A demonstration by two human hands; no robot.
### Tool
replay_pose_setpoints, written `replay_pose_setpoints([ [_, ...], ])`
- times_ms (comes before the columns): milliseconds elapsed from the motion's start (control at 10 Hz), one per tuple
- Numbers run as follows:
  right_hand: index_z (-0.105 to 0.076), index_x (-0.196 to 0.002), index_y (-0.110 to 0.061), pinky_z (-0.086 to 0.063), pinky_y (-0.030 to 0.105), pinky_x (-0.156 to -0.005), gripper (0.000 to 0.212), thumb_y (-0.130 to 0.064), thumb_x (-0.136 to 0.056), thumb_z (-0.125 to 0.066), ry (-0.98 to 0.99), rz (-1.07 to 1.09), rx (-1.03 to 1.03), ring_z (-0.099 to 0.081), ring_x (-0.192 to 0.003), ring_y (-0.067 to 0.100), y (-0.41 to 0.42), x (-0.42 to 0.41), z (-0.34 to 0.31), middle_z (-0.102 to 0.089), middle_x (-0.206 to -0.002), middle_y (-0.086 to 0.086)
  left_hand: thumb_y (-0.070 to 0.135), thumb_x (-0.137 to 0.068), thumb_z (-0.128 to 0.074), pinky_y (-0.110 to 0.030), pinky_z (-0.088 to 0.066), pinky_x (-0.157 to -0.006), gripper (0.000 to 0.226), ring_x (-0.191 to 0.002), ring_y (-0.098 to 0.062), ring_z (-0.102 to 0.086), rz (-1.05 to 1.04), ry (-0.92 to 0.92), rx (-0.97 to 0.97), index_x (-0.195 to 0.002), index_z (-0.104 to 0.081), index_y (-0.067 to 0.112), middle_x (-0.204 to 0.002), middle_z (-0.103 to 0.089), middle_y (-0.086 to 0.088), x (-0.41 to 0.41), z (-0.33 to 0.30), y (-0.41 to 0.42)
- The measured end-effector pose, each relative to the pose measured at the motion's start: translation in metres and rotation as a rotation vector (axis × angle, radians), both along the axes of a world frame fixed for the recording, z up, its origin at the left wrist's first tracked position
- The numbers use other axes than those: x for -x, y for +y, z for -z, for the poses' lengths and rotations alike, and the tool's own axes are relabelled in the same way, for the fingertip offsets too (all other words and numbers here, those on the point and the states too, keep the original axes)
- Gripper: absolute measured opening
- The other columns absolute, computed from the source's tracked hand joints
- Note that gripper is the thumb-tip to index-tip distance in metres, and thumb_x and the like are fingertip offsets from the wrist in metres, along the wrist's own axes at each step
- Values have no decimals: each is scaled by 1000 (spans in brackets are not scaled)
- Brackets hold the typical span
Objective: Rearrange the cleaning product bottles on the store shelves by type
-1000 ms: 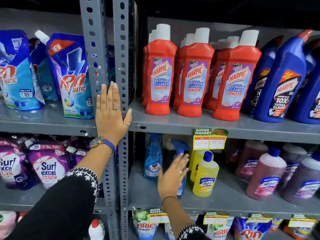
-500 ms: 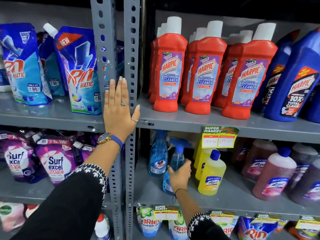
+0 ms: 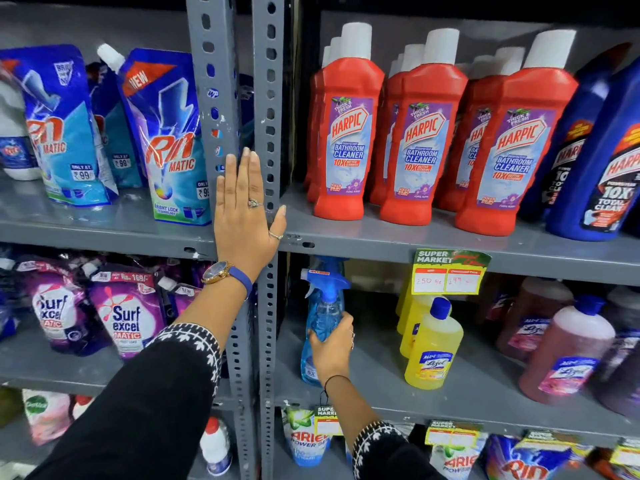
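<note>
The left hand (image 3: 244, 220) lies flat against the grey slotted uprights (image 3: 270, 133) where two shelf bays meet, fingers (image 3: 250, 174) straight and pressed together, pointing to 12 o'clock, thumb spread toward 2 o'clock onto the lip of the upper shelf (image 3: 398, 237); it grips nothing; a watch with a blue strap (image 3: 225, 273) sits on the wrist. The right hand (image 3: 330, 348) is curled round the body of a blue spray bottle (image 3: 323, 306), fingers wrapped over its right side at the shoulder, thumb on the left side; the bottle stands upright at the left end of the middle shelf (image 3: 467, 396), its trigger nozzle pointing to 9 o'clock. At 3 o'clock from it, apart, stand yellow Lizol bottles (image 3: 433, 344), then pinkish Lizol bottles (image 3: 568, 351) farther along; a yellow price tag (image 3: 448, 271) hangs from the shelf edge above them. On the upper shelf at 12 o'clock from the spray bottle stand rows of red Harpic bathroom cleaner bottles (image 3: 349, 140), with blue Harpic bottles (image 3: 602, 161) at their 3 o'clock. In the left bay are Rin Matic pouches (image 3: 169, 143) above and Surf Excel pouches (image 3: 126, 317) below.
</note>
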State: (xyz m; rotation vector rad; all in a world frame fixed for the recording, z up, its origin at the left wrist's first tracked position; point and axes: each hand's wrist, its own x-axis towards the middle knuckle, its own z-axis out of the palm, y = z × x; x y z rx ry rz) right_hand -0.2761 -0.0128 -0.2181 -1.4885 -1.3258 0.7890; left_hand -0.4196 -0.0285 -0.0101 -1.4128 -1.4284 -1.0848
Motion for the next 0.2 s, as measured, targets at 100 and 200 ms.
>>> replay_pose_setpoints([
  [100, -38, -124, -16, -40, 55, -102, 65, -20, -74, -79, -51, -20, 33, -50, -121, 29, -8, -2, -11, -53, -123, 8, 35, -93, -43, -33, 3, -117, 73, -143, -30, -7, 5, -17, 17, -149, -13, -2, -155, -19, -17, -4, -4, -4],
  [200, -21, -144, -15, -19, 61, -112, 92, -38, -75, -77, -171, -21, 81, -28, -141, 27, -17, -12, -11, -32, -147, 7, 38, -96, -38, -34, 1, -118, 73, -145, -28, -4, -11, -52, 36, -150, -8, -1, -156, -13, -16, -7, 0, -6],
])
